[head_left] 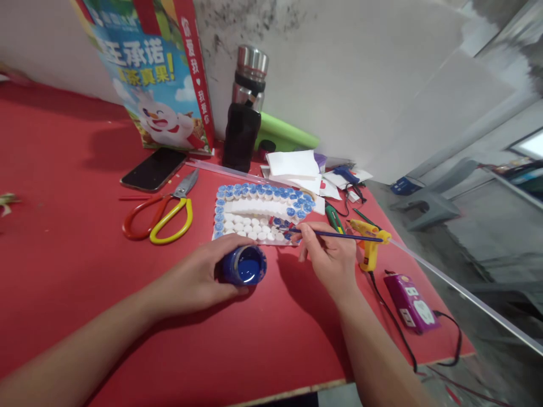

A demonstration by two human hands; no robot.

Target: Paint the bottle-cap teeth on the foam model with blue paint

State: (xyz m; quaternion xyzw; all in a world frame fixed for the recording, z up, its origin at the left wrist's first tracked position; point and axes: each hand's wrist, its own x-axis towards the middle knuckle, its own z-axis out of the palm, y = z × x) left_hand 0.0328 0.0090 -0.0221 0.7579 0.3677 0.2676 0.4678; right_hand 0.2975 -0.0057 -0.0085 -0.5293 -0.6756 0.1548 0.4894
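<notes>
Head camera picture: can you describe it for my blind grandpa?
A right hand holds a thin dark-blue paintbrush over a white panel of small round pieces, many blue-topped; the left hand grips an open jar of blue paint. On the red tabletop lie red-and-yellow-handled scissors, a flat black phone and a yellow glue gun.

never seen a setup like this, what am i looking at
No robot here, just one person's bare hands. The single picture comes from a camera worn on that person's head, looking forward and down. The left hand holds a round dark blue jar of blue liquid, probably paint; the right hand holds a slim dark blue paintbrush over small round pieces, some white, some blue-topped. On the red tabletop lie metal scissors with red and yellow handles, a flat black phone, a yellow glue gun and a purple box.
</notes>
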